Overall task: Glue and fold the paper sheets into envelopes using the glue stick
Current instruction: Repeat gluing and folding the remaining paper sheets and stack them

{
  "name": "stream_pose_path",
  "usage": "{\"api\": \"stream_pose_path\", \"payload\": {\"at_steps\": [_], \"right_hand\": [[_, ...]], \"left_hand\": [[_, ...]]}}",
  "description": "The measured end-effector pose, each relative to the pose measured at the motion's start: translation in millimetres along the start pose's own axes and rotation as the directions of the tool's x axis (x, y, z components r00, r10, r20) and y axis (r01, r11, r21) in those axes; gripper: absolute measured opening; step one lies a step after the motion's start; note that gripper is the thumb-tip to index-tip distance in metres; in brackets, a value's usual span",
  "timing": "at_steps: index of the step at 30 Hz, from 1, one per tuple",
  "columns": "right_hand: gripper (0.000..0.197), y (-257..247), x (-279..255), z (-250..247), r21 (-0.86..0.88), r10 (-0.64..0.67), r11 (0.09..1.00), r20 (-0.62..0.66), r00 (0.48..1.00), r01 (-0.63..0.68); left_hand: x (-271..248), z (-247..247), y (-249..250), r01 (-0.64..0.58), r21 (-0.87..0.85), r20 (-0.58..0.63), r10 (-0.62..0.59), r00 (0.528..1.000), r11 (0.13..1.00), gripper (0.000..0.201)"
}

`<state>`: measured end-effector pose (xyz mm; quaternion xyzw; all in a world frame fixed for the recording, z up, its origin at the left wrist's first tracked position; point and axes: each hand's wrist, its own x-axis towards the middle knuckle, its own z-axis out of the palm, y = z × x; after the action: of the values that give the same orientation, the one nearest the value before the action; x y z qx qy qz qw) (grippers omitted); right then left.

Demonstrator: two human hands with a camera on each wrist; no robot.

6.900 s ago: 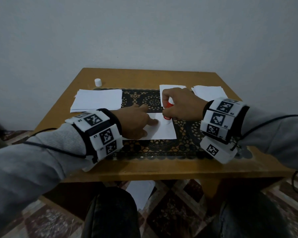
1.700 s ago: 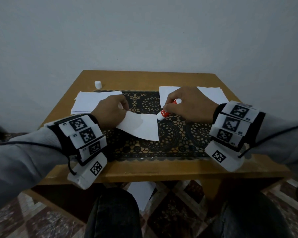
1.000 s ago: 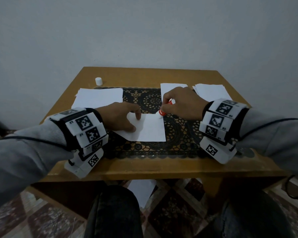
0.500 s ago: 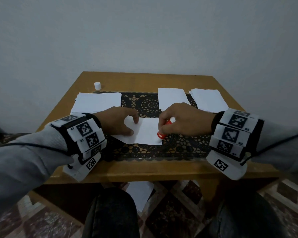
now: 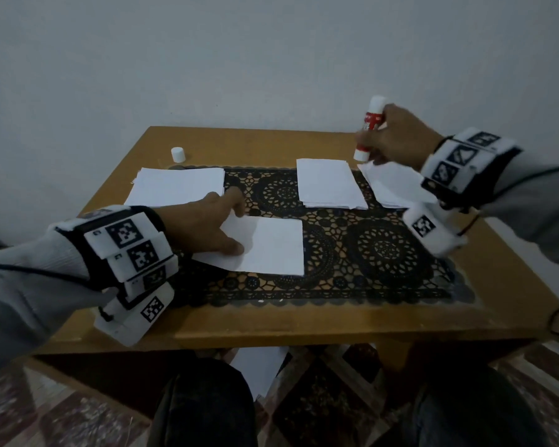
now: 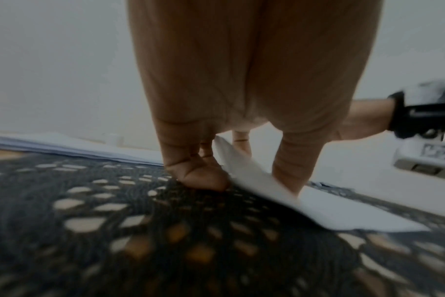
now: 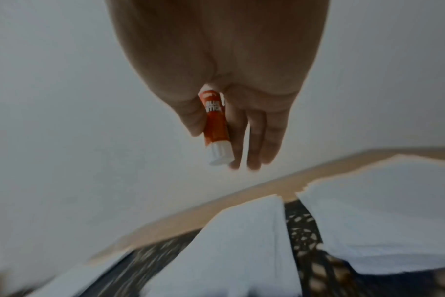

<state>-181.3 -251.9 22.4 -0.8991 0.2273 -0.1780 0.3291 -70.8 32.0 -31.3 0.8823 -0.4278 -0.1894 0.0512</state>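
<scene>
The right hand (image 5: 397,137), gripping the glue stick (image 5: 369,129), has lifted away from the folded sheet (image 5: 265,245) to beyond the far right stack (image 5: 396,185). The left hand (image 5: 204,227) still pinches the sheet's left edge on the lace mat (image 5: 381,253), so gluing looks finished and pressing the fold likely comes next.

The left hand (image 6: 241,90) reaches down onto a dark lace mat (image 6: 140,231), its fingertips (image 6: 203,178) touching the mat and a white paper sheet (image 6: 318,209) whose near edge lifts between the fingers and thumb. A paper stack (image 6: 64,146) lies behind on the left. The right hand (image 6: 363,118) shows at right, with its wrist band (image 6: 424,112).
</scene>
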Motion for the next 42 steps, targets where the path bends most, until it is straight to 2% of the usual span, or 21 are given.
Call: {"api": "stream_pose_path", "payload": {"at_steps": [2, 4, 7, 12, 20, 22, 26, 29, 32, 36, 39, 42], "right_hand": [[0.029, 15, 27, 3, -0.032, 0.066, 0.997, -0.104, 0.992, -0.070], [0.039, 23, 47, 7, -0.060, 0.120, 0.990, -0.154, 0.981, -0.131], [0.030, 30, 71, 15, -0.125, 0.181, 0.971, -0.169, 0.969, -0.203], [0.026, 38, 99, 27, -0.231, 0.231, 0.938, -0.140, 0.963, -0.259], [0.047, 71, 130, 31, -0.318, 0.245, 0.915, -0.056, 0.968, -0.250], [0.054, 67, 123, 30, -0.334, 0.266, 0.907, -0.017, 0.964, -0.256], [0.048, 66, 111, 18, -0.360, 0.248, 0.898, -0.064, 0.967, -0.254], [0.042, 48, 82, 4, -0.371, 0.241, 0.895, -0.063, 0.968, -0.247], [0.032, 41, 49, -7, -0.460, 0.258, 0.861, 0.032, 0.966, -0.215], [0.033, 53, 9, -15, -0.610, 0.185, 0.791, 0.168, 0.968, -0.045], [0.038, 66, -10, -19, -0.618, 0.186, 0.786, 0.221, 0.957, -0.010], [0.040, 71, -17, -16, -0.624, 0.160, 0.782, 0.210, 0.964, 0.007]], "left_hand": [[1, -4, -5, 0.011, -0.025, 0.018, -0.010, 1.000, 1.000, 0.049], [2, -8, -8, 0.008, -0.045, 0.032, -0.006, 0.999, 0.999, 0.053], [5, -9, -8, -0.005, -0.012, 0.053, 0.006, 0.999, 1.000, 0.065], [8, -9, -8, -0.018, 0.010, 0.075, 0.017, 0.997, 1.000, 0.072], [7, -8, -9, -0.013, 0.037, 0.069, 0.010, 0.998, 0.999, 0.072], [5, -8, -7, -0.011, 0.039, 0.069, 0.008, 0.998, 0.999, 0.073], [3, -6, -3, 0.017, 0.043, 0.055, -0.020, 0.998, 0.999, 0.073], [1, -5, 1, 0.052, 0.017, 0.024, -0.053, 0.998, 0.998, 0.075], [0, -5, 2, 0.105, -0.084, -0.025, -0.107, 0.994, 0.991, 0.066], [0, -6, 0, 0.175, -0.207, -0.174, -0.212, 0.962, 0.963, 0.050], [-4, -8, 7, 0.195, -0.289, -0.216, -0.262, 0.941, 0.937, 0.048], [-6, -9, 10, 0.204, -0.347, -0.215, -0.289, 0.933, 0.915, 0.049]]}}
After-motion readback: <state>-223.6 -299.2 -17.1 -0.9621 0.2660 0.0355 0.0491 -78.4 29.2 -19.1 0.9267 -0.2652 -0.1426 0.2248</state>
